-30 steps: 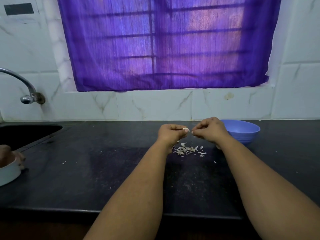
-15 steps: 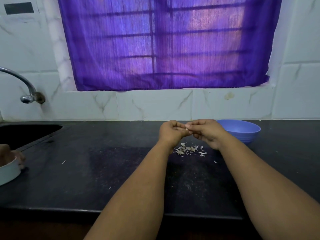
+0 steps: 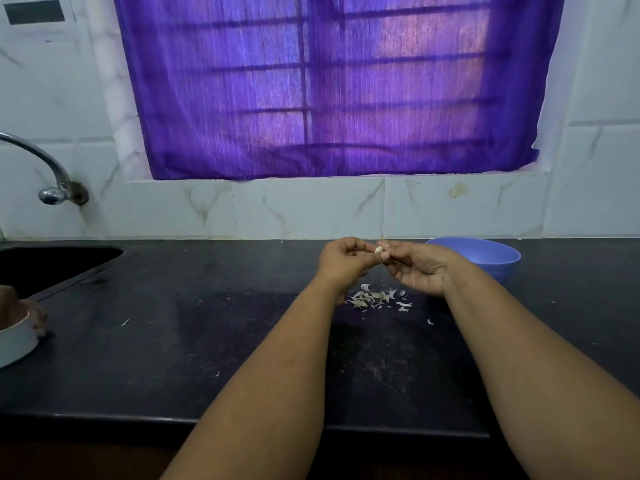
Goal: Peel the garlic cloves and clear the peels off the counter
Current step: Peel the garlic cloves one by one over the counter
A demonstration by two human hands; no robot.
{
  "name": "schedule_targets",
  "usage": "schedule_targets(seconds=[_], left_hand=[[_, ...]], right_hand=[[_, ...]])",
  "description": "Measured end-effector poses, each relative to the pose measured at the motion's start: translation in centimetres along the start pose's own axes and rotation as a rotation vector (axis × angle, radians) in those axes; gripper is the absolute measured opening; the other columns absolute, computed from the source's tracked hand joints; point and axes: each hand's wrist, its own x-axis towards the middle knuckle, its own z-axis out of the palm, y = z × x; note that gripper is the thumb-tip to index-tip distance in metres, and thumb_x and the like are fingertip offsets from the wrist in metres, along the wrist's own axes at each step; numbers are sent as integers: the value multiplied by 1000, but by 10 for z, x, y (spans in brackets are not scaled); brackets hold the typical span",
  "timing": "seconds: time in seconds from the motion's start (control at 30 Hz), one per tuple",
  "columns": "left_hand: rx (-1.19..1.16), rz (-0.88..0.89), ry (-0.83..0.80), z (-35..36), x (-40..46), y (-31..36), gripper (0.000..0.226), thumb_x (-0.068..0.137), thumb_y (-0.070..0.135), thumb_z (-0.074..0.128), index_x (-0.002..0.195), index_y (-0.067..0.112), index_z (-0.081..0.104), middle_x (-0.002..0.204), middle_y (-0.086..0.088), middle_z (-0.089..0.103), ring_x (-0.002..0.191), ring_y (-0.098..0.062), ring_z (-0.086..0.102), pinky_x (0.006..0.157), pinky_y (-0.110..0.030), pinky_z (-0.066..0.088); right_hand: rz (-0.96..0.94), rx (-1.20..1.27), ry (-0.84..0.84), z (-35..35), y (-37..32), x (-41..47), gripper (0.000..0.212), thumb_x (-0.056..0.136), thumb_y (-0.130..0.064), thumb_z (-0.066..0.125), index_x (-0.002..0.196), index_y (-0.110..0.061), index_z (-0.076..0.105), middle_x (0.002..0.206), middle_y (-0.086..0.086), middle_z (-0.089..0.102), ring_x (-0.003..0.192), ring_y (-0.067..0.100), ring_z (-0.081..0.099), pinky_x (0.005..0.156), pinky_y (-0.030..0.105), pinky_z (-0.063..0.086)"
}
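Now, head view: we note right hand (image 3: 420, 268) has rolled palm-up since half second ago, garlic clove (image 3: 379, 250) newly exposed, pinched between left hand (image 3: 343, 259) and right fingertips (image 3: 385, 255), above peel pile (image 3: 375, 298) on counter (image 3: 207, 341). We judge peeling mid-way. Remaining skin unreadable; blue bowl (image 3: 485, 252) contents hidden.

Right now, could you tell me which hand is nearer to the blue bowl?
Right. The right hand hangs just left of the blue bowl, almost beside its rim; the left hand is farther left, beyond the garlic clove.
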Motion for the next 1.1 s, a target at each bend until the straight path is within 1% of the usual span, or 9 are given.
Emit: schedule_targets(seconds=[0.13,0.3,0.5,0.57,0.63,0.73,0.83,0.97,1.1], left_hand=[[-43,-30,27,1,0,1,19,75,23,82,77,13,66,77,-8,65,67,-13,56,60,-27,41],[-109,-58,22,-1,1,1,13,80,14,77,78,10,65,72,-7,60,60,-10,50,50,-17,40],[-147,-37,0,-2,2,-1,6,82,8,73,84,9,67,73,-6,59,55,-9,43,46,-15,36],[-159,-25,4,-2,2,-2,8,82,2,71,87,8,68,71,-3,58,53,-6,45,47,-15,38],[-152,-19,13,-3,3,-3,12,81,-2,71,89,7,69,69,-2,57,54,-6,47,50,-16,40],[-164,-19,20,-2,3,-4,14,81,-1,72,90,8,68,73,-3,61,62,-10,53,57,-20,44],[-220,-20,58,-3,4,-4,18,79,-1,73,91,10,66,80,-4,67,73,-12,61,66,-20,50],[-257,4,70,-4,5,-2,19,79,0,74,93,11,68,80,-3,69,73,-10,61,56,-15,44],[-282,12,69,-4,3,1,20,82,-1,70,101,5,68,84,-5,70,66,-3,62,53,-12,41]], right_hand=[[7,65,-36,-2,-1,-2,13,93,-4,56,92,-9,67,73,-4,72,66,2,67,60,12,53],[-19,53,-65,3,1,-2,17,95,-3,52,89,-8,67,70,-4,70,62,1,64,61,11,52],[-58,131,7,6,1,0,20,99,-2,44,94,-7,63,64,0,70,59,6,66,57,14,54],[-99,144,32,7,0,-1,16,99,-10,48,96,-8,63,67,2,71,64,10,68,57,16,54],[-157,41,35,8,1,-3,8,94,-12,58,97,-8,65,76,4,70,71,11,64,59,15,53],[-231,-99,36,9,5,-4,11,85,-1,67,95,-5,68,83,8,69,76,12,64,63,14,53],[-250,-73,39,8,5,-5,11,83,3,67,93,-2,68,78,7,72,76,12,67,64,14,55],[-227,-5,-12,6,3,-4,18,83,5,65,101,1,66,86,10,72,83,15,68,75,18,57],[-242,36,-65,9,5,-4,18,85,6,62,101,-1,66,85,9,71,81,14,69,75,17,57]])
